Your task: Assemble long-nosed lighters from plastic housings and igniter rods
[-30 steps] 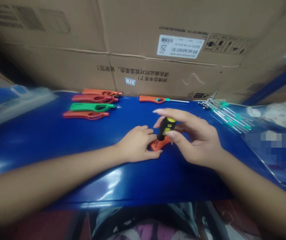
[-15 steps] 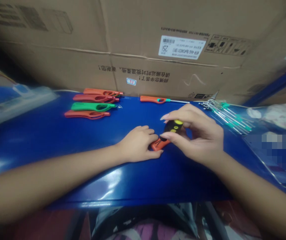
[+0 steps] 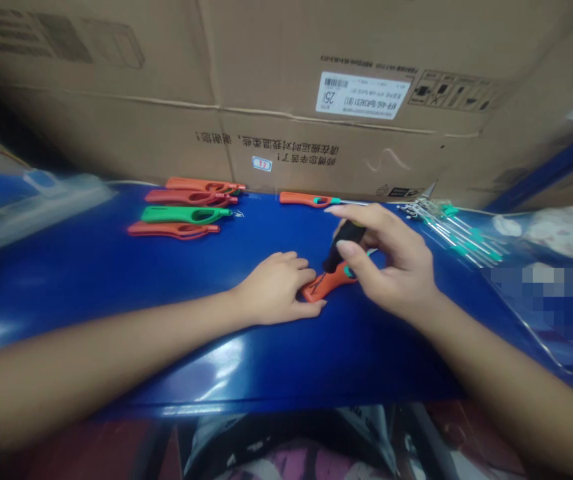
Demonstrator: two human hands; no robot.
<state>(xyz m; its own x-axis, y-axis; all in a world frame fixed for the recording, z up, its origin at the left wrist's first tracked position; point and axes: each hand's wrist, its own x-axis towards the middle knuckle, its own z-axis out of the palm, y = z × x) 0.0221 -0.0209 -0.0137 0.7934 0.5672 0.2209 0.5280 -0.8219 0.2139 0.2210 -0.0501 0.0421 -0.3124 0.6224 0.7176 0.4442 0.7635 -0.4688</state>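
My left hand [image 3: 279,290] lies on the blue table, its fingers closed round the end of an orange gas lighter [image 3: 327,283]. In my right hand [image 3: 391,257] is a screwdriver [image 3: 342,247] with a black handle, held tilted between thumb and fingers. The screwdriver's tip points down at the end of the lighter beside my left fingers. A bit of teal shows farther along that lighter; my right hand hides the rest of it.
Several orange and green lighter bodies [image 3: 181,214] lie at the back left. An orange lighter with a metal rod [image 3: 311,199] lies along the cardboard box [image 3: 276,87]. Several metal rods with teal parts [image 3: 459,233] are piled at the right. Plastic bags lie at both sides.
My right hand has shifted its grip on the screwdriver, whose handle now leans differently. More of the orange lighter shows. My left hand has stayed in place.
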